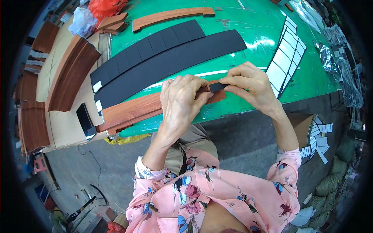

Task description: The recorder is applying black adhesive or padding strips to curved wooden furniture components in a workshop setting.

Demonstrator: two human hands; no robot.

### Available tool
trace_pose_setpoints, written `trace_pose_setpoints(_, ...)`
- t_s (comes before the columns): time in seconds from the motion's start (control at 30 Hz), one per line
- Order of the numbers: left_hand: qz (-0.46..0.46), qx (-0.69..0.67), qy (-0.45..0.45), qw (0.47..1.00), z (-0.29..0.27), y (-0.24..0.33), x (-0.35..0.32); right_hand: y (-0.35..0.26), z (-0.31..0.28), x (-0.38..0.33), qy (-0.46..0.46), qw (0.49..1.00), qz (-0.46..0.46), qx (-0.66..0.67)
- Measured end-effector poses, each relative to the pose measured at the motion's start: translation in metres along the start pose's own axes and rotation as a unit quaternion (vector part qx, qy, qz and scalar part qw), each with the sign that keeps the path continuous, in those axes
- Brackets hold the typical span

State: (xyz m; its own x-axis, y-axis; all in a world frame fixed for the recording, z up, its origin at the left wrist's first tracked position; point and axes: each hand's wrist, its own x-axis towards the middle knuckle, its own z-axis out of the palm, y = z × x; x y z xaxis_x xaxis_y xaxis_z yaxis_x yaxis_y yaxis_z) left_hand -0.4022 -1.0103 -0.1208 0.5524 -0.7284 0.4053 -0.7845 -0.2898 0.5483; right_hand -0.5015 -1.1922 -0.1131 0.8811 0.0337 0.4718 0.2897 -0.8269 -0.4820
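The left hand (182, 97) wraps its fingers around the wooden strip (132, 112); at the strip's right end, the right hand (250, 86) pinches a black pad (217, 87) between fingertips.

Right hand (248, 87) pinches, left hand (182, 99) curls, apparently gripping.

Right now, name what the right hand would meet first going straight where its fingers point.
Past the small black pad at its fingers, the right hand would probably meet the left hand; depth is unclear.
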Motion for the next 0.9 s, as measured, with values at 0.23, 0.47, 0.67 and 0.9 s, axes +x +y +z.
trace_pose_setpoints(0.23, 0.004, 0.006, 0.005, 1.0, -0.0025, 0.0015, -0.0009, -0.0029, -0.0008, 0.0016, 0.0, 1.0, 0.003, -0.005)
trace_pose_setpoints(0.47, 0.007, 0.001, 0.01, 1.0, -0.0048, 0.0029, -0.0014, -0.0054, -0.003, 0.0037, -0.006, 1.0, -0.002, -0.007)
trace_pose_setpoints(0.67, 0.01, -0.005, 0.016, 1.0, -0.006, 0.0049, -0.0009, -0.0071, -0.0044, 0.0047, -0.006, 1.0, 0.0, -0.008)
trace_pose_setpoints(0.9, 0.002, -0.009, 0.011, 1.0, -0.0074, 0.0069, -0.0007, -0.0064, -0.0035, 0.0045, -0.011, 1.0, 0.002, -0.003)
